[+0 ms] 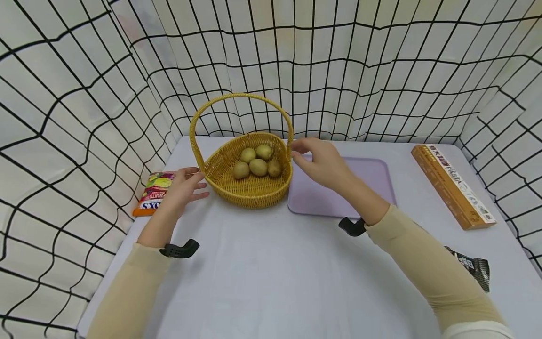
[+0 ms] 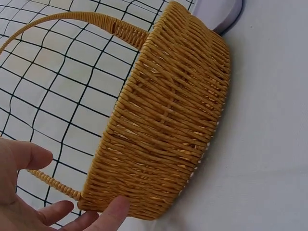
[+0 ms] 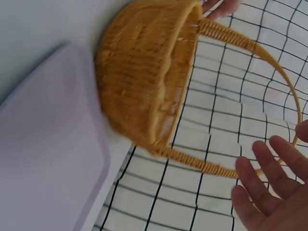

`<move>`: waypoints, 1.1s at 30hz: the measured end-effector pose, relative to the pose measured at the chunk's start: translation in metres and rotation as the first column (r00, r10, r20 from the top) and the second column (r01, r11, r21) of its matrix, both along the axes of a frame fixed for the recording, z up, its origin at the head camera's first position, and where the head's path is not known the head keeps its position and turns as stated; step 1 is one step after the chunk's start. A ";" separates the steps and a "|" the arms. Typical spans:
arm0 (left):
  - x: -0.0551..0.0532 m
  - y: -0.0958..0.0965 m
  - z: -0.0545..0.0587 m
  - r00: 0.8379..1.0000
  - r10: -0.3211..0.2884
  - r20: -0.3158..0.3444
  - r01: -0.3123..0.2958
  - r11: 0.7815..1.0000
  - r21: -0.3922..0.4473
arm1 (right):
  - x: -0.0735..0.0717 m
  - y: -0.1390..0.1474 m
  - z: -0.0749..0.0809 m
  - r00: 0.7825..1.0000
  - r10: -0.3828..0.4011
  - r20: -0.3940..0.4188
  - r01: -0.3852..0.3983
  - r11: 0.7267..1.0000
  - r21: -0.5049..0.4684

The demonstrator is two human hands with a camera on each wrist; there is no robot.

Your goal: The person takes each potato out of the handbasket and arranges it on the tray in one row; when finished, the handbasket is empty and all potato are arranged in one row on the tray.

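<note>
A yellow woven basket [image 1: 254, 200] with a tall arched handle [image 1: 241, 95] stands upright at the back of the table. Inside it lie several brownish-green oval fruits [image 1: 258, 167] that look like kiwis. At the basket's left side is my left hand [image 1: 184, 188], fingers spread and fairly straight; its fingertips [image 2: 118, 208] are close against the weave in the left wrist view. My right hand [image 1: 319, 160] is beside the right foot of the handle, its fingers loosely bent around nothing. In the right wrist view its fingers [image 3: 262, 180] extend near the handle; contact is unclear.
A lilac tray [image 1: 347, 188] lies right of the basket, below my right hand. A fruit snack bag [image 1: 154, 190] is beside my left hand. Farther right are a pasta box [image 1: 453, 186] and a black packet [image 1: 480, 270]. Black-gridded white walls [image 1: 305, 70] enclose the table's back and sides.
</note>
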State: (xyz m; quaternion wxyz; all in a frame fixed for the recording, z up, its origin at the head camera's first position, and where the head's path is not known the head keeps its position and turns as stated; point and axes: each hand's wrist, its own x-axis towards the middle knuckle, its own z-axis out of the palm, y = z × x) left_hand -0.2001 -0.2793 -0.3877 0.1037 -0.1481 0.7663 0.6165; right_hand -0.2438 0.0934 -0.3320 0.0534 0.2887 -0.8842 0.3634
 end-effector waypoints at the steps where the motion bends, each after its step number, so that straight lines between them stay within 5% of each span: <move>1: -0.001 0.000 -0.001 1.000 -0.006 -0.002 0.006 1.000 -0.006 | 0.000 -0.004 0.002 0.999 0.017 0.044 -0.017 1.000 -0.011; 9: -0.003 0.000 -0.005 1.000 -0.003 0.013 0.002 1.000 0.014 | -0.009 -0.033 0.008 0.956 0.071 0.286 -0.065 0.997 -0.032; 16: -0.004 0.006 -0.006 0.999 0.002 0.034 -0.004 0.998 0.059 | -0.018 -0.050 0.012 0.844 0.130 0.520 -0.081 0.990 -0.116; 22: -0.007 0.011 -0.007 0.999 0.013 0.045 -0.015 0.998 0.056 | -0.026 -0.062 0.011 0.786 0.113 0.608 -0.020 0.987 -0.157; 25: -0.008 0.013 -0.008 0.998 0.022 0.055 -0.025 0.998 0.055 | -0.030 -0.068 0.009 0.772 0.098 0.629 -0.007 0.989 -0.145; 33: -0.007 0.018 -0.016 0.996 0.069 0.050 -0.071 0.996 0.052 | -0.043 -0.082 -0.002 0.787 0.074 0.612 -0.013 0.995 -0.104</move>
